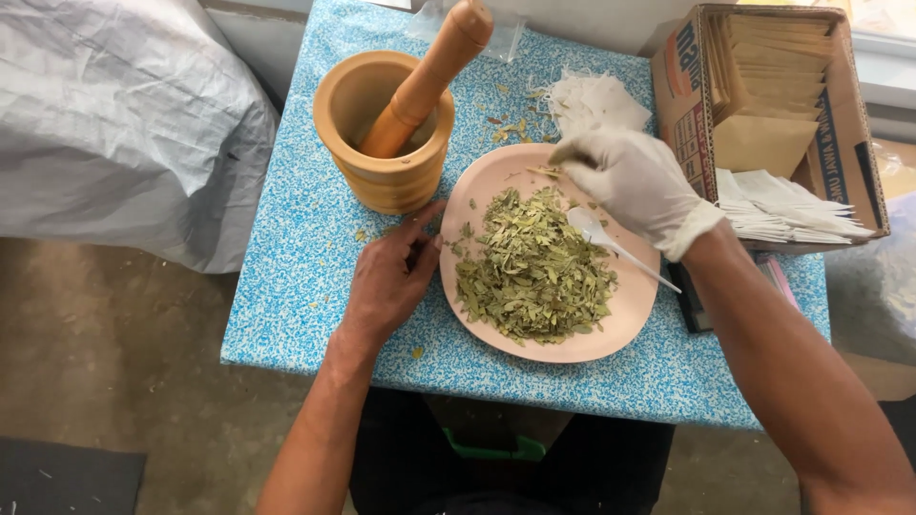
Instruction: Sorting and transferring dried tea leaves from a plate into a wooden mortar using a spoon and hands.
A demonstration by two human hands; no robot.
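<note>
Pinching at the far rim of the round pale-pink plate (625,319), my right hand (634,186) wore a thin white glove, its fingers (572,151) drawn together over a few scraps of leaf; I could not tell whether anything was truly held between them. A small white plastic spoon (611,243) lay on the plate just under that hand, its bowl toward the far side, its slim handle running out to the near right across the rim. My bare left hand (386,281) rested on the blue speckled counter (296,267), fingers loosely curled and touching the plate's left edge, gripping nothing. The heap of dry, flaky green crushed leaves (534,272) filled the plate's middle, stretching longest from far to near. Just beyond my left hand stood the turned wooden mortar (391,176), ribbed at its base, with a smooth wooden pestle (429,76) leaning in it, tilted up toward the far right. To the right sat an open cardboard box (692,105) of brown paper envelopes (763,95), with thin white filter bags (792,210) fanned beside it.
</note>
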